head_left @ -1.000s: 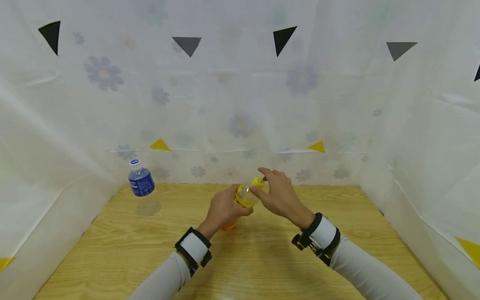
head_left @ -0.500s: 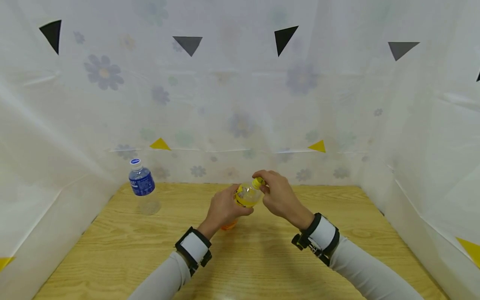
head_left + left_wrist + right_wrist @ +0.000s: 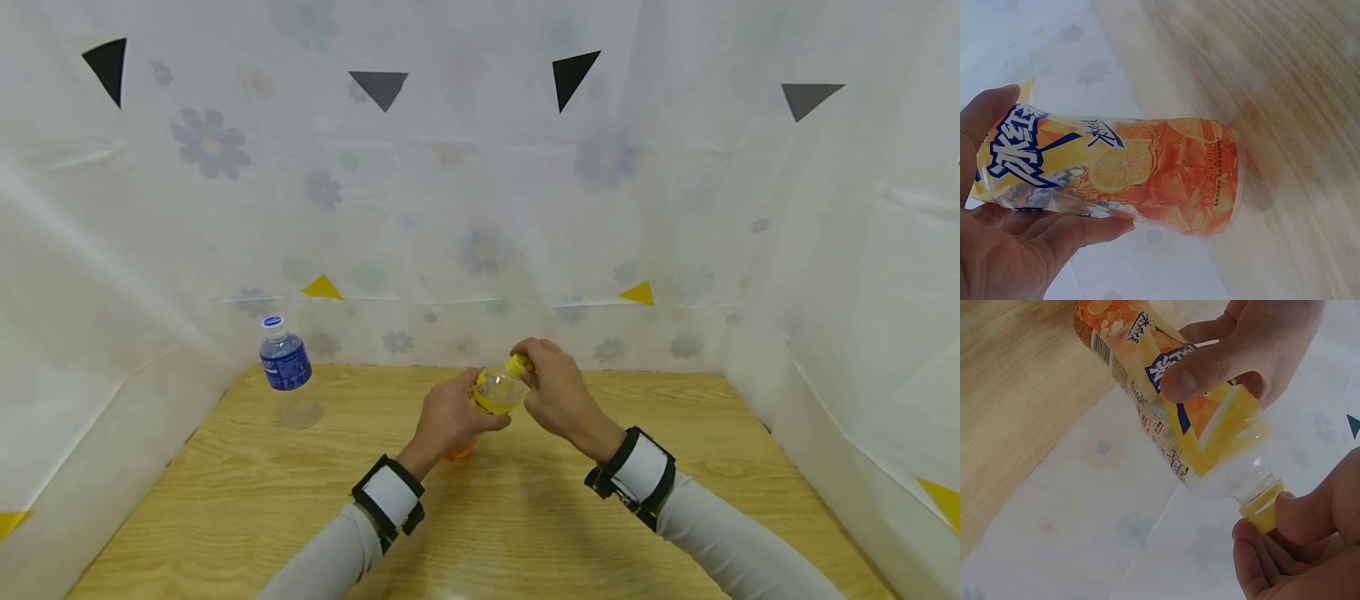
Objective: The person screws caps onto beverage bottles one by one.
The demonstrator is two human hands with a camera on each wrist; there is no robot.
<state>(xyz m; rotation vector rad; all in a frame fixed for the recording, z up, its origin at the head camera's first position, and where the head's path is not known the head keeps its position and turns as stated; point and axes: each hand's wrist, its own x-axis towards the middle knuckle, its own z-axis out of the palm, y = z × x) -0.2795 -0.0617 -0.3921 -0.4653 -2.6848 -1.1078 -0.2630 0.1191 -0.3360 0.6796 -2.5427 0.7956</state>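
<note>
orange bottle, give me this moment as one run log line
left hand: grips orange bottle body, tilted above table | right hand: pinches yellow cap | water bottle: upright, far left

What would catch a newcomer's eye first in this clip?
The orange-and-yellow labelled drink bottle, held tilted above the middle of the wooden table: the left hand grips its body while the right hand pinches its yellow cap. Next, the blue-labelled water bottle standing alone at the table's far left, by the flower-printed curtain.
</note>
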